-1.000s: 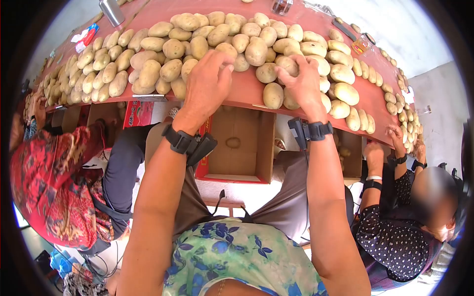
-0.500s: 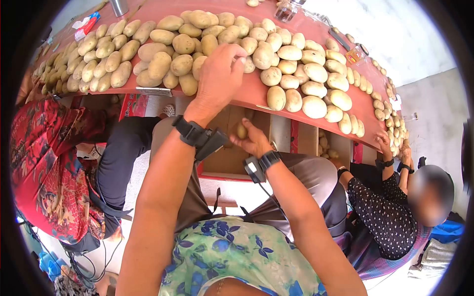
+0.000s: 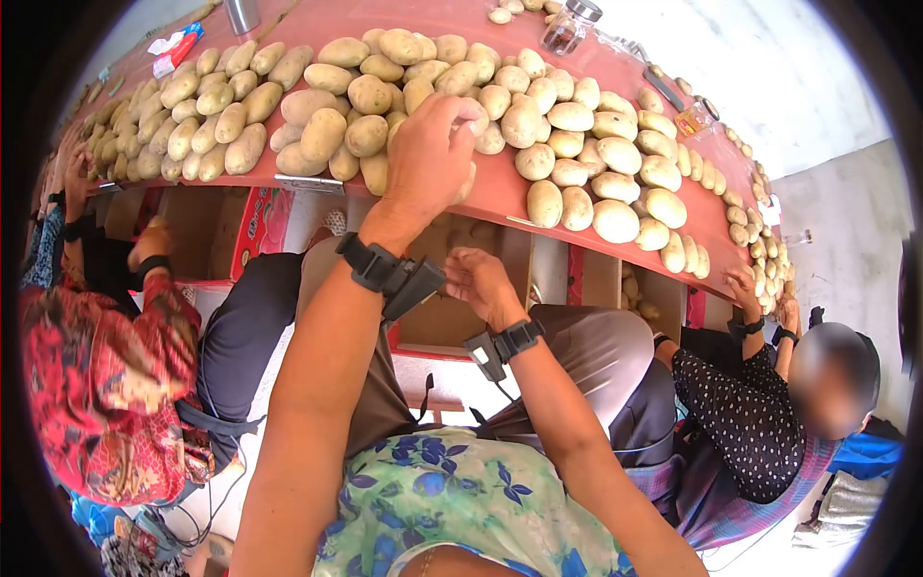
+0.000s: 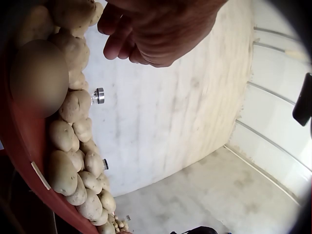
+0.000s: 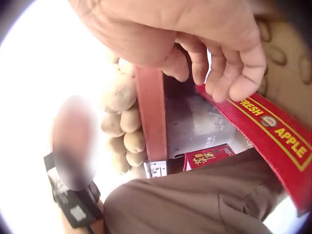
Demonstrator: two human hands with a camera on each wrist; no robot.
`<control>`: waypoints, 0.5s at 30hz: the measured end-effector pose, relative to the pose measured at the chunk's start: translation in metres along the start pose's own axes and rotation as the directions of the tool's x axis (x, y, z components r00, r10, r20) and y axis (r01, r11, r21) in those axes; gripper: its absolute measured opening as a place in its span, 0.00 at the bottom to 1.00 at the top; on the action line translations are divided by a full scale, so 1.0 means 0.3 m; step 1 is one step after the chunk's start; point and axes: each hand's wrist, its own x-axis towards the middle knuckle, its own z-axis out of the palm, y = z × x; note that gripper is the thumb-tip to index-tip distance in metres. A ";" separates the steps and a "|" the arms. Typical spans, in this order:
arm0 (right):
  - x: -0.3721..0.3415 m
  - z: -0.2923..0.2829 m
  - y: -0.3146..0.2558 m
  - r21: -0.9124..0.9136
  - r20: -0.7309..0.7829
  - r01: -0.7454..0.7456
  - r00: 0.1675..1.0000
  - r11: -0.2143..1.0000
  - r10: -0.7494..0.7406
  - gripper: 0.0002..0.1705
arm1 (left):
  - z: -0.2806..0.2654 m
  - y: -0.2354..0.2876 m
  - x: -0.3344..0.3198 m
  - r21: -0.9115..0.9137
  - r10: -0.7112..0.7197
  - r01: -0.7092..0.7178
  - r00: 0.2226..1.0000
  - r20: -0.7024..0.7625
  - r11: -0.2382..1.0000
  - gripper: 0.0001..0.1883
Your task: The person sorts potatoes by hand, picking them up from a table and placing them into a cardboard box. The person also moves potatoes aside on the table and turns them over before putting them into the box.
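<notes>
Potatoes point(image 3: 369, 94) lie in a broad heap on the red table point(image 3: 486, 192). Over the table's front edge, beside the heap, hovers my left hand point(image 3: 428, 159); its fingers point(image 4: 119, 36) hang loosely curled, and no potato shows in them in the left wrist view. Below the edge, my right hand point(image 3: 481, 284) is over a cardboard box point(image 3: 437, 332) with a red printed rim point(image 5: 273, 131). Its thumb and fingers point(image 5: 241, 87) are loosely bent with nothing between them. Several potatoes point(image 5: 278, 56) lie inside that box, partly hidden by the hand.
A glass jar point(image 3: 569, 27), a metal flask point(image 3: 242, 14) and a red-and-white packet point(image 3: 178, 48) stand at the back of the table. Other people sit on both sides, a red patterned sleeve point(image 3: 144, 356) at left and a dotted sleeve point(image 3: 731, 413) at right. More boxes point(image 3: 260, 226) are under the table.
My right hand left the heap with a potato, went down to the box, and its fingers are now empty. My left hand stayed over the table edge, shifting slightly.
</notes>
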 end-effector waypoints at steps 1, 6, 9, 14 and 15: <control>-0.020 0.012 0.000 -0.065 0.047 0.019 0.999 0.998 -0.016 0.11 | 0.002 -0.006 -0.004 -0.007 0.008 -0.008 1.000 -0.011 1.000 0.07; -0.119 0.062 -0.071 -0.498 0.110 0.443 0.885 0.746 -0.452 0.09 | -0.012 0.000 0.004 -0.053 0.007 -0.009 0.999 -0.046 0.999 0.08; -0.211 0.061 -0.199 -0.683 0.099 0.598 0.646 0.421 -0.757 0.09 | -0.016 0.002 0.002 -0.061 -0.063 0.063 0.998 -0.001 0.996 0.09; -0.225 0.008 -0.389 -0.968 0.184 0.223 0.324 -0.114 -0.928 0.18 | -0.007 0.003 -0.004 -0.056 0.012 -0.013 1.000 -0.021 0.998 0.08; -0.201 0.001 -0.409 -0.973 0.203 0.170 0.334 -0.153 -0.921 0.20 | -0.008 0.003 -0.007 -0.052 0.022 -0.023 1.000 -0.018 0.998 0.08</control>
